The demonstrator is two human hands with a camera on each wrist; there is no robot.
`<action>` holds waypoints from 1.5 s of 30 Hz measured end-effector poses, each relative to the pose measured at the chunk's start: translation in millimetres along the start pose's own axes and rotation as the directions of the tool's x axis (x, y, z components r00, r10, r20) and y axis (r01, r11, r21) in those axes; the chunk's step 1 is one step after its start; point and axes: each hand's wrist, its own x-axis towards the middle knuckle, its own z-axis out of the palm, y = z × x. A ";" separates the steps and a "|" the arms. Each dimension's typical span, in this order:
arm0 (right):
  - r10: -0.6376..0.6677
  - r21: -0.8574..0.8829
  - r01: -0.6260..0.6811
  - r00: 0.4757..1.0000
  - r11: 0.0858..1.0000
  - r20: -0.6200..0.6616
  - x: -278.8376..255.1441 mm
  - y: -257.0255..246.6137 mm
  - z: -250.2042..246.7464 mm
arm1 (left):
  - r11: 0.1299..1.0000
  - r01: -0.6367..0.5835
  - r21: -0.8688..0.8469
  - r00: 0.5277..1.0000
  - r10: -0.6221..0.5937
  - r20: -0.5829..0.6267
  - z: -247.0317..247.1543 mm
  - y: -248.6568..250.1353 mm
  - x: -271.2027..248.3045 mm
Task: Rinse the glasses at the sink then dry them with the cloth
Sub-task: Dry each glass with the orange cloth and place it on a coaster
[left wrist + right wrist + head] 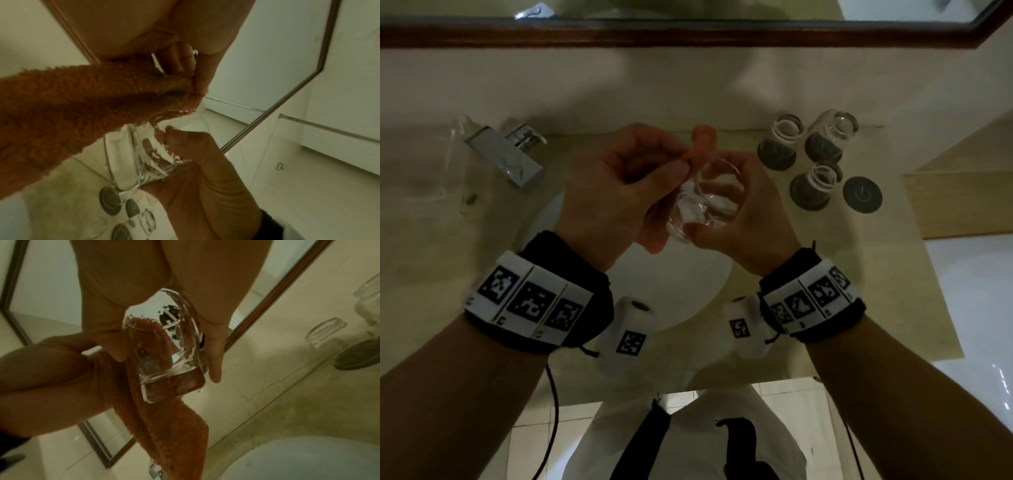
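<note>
Over the white sink bowl my right hand grips a clear glass on its side, fingers curled round its wall. My left hand pinches an orange cloth just above the glass's rim. In the left wrist view the cloth hangs down against the glass. In the right wrist view the cloth trails behind and below the glass, and water drops cling to the glass. Three more glasses stand upside down on dark coasters at the right.
A chrome tap juts over the basin at the left. One bare dark coaster lies right of the upturned glasses. A wood-framed mirror runs along the wall behind. The beige counter surrounds the basin; its front edge is close to my body.
</note>
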 end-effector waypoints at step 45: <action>-0.123 0.173 0.136 0.989 0.975 -0.085 22.4 -32.7 20.9 | 0.880 0.360 -0.310 0.931 -0.362 0.054 2.0 -17.1 2.9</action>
